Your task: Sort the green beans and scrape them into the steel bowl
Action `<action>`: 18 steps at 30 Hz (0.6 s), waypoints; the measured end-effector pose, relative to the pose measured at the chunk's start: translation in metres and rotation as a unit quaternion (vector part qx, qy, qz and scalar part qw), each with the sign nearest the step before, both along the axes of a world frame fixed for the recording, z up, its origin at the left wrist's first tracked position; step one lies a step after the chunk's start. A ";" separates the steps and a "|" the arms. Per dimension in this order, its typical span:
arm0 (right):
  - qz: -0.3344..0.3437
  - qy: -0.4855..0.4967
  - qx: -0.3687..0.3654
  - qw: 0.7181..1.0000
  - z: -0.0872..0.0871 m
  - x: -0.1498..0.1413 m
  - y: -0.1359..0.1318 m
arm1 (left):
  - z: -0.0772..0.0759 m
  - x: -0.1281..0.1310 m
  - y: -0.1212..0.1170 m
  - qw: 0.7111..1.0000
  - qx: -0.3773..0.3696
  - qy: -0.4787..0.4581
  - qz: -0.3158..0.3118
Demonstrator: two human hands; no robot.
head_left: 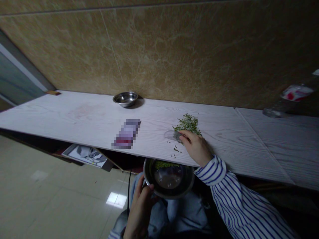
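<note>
My right hand (pixel 195 146) pinches a clear, rounded plastic piece (pixel 169 134), which lies low over the tabletop; its exact kind I cannot make out. Right beside it is a loose heap of small green beans (pixel 188 122), with a few strays scattered nearer the edge. Just below the table's front edge, my left hand (pixel 143 197) grips the rim of a metal bowl (pixel 169 196), thumb over the lip. More green beans (pixel 165 165) sit along the far side inside that bowl, and its bottom is shiny.
A smaller steel bowl (pixel 126 99) stands near the wall. A blurred-out flat rectangular object (pixel 127 134) lies left of the beans. At the far right stands a clear plastic bottle (pixel 286 99). An open drawer (pixel 87 156) juts out below the white tabletop (pixel 62 122).
</note>
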State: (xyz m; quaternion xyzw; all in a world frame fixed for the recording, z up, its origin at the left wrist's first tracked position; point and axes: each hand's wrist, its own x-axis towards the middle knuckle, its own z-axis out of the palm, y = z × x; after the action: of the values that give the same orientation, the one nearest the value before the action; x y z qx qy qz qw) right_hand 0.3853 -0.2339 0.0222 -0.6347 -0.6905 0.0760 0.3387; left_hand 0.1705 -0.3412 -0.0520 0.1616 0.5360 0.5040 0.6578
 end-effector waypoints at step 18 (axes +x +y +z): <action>0.244 -0.049 -0.106 0.963 0.024 -0.021 0.056 | 0.001 0.001 -0.001 1.000 0.004 -0.005 0.020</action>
State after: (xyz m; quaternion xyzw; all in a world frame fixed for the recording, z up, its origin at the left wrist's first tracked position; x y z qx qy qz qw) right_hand 0.3641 -0.1777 0.0458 -0.4820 -0.8282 0.1981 0.2063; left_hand 0.1715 -0.3427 -0.0512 0.1513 0.5337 0.5199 0.6496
